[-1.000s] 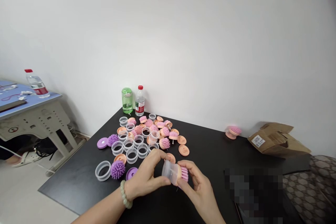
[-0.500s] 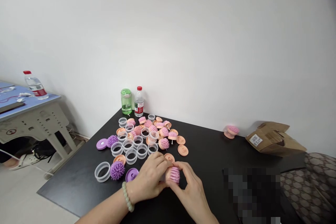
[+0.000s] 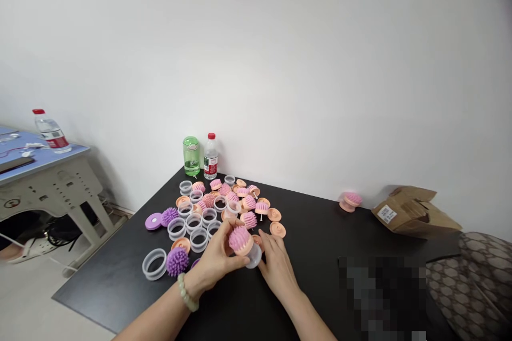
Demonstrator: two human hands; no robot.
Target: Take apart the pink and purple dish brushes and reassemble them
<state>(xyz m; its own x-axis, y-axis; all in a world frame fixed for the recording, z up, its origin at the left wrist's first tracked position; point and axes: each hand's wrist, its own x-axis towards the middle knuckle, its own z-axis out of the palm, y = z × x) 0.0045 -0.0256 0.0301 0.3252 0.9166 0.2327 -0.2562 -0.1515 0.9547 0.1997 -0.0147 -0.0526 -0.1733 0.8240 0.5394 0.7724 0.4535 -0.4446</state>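
My left hand (image 3: 219,257) is closed round a scrubber brush (image 3: 241,240) with pink bristles and a peach base. A clear plastic ring (image 3: 254,257) sits against the base, on the side away from the bristles. Just to the right, my right hand (image 3: 277,262) has its fingers and thumb round the edge of a peach disc (image 3: 258,242) at table level. Part of that disc is hidden by the fingers and the brush. Beyond the hands lie several clear rings (image 3: 199,240), pink brush heads (image 3: 248,220) and peach discs (image 3: 277,229).
Purple brush heads (image 3: 177,261) and a purple disc (image 3: 153,221) lie left on the black table (image 3: 108,282). A green bottle (image 3: 191,155) and a water bottle (image 3: 210,156) stand by the wall. Rightward are an assembled pink brush (image 3: 350,201) and a cardboard box (image 3: 416,212).
Both hands held the pink brush before. My left hand now has it alone, turned so its ring faces right. My right hand has let go and moved to the peach disc.
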